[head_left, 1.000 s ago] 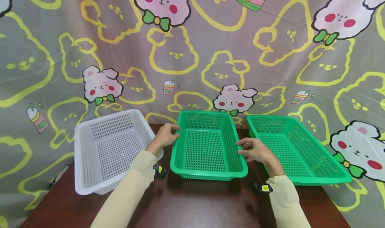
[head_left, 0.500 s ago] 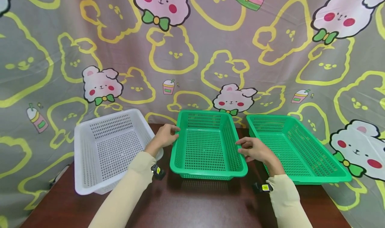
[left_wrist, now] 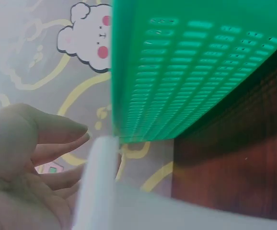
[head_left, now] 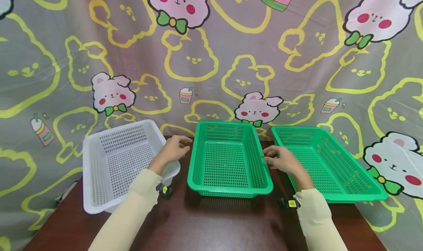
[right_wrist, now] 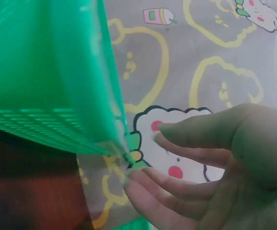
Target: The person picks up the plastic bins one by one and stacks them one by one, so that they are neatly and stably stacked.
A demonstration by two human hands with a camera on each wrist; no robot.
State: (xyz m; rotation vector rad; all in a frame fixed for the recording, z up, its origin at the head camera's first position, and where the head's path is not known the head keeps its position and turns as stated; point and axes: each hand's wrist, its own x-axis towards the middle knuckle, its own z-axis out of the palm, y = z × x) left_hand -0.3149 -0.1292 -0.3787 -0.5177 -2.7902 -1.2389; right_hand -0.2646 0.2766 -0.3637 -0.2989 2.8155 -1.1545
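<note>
A green plastic basket (head_left: 230, 190) with slotted sides stands in the middle of the table. To its left, in the head view, my left hand (head_left: 170, 149) hovers over the near edge of a white basket (head_left: 86, 177), fingers loosely bent and holding nothing. The left wrist view has a gap between these fingers and the green basket's wall (left_wrist: 181, 12). My right hand (head_left: 281, 160) is at the middle basket's right rim with relaxed fingers. In the right wrist view its fingertips (right_wrist: 134, 178) come close to that rim; whether they touch it I cannot tell.
A second green basket (head_left: 345, 159) stands at the right, just beyond my right hand. All the baskets sit on a dark reddish-brown table (head_left: 224, 229). Behind them hangs a grey curtain (head_left: 211, 89) with cartoon rabbits.
My left hand has come away from the middle basket's left rim and moved left. The right hand has drawn back slightly to the right. The baskets stay in place.
</note>
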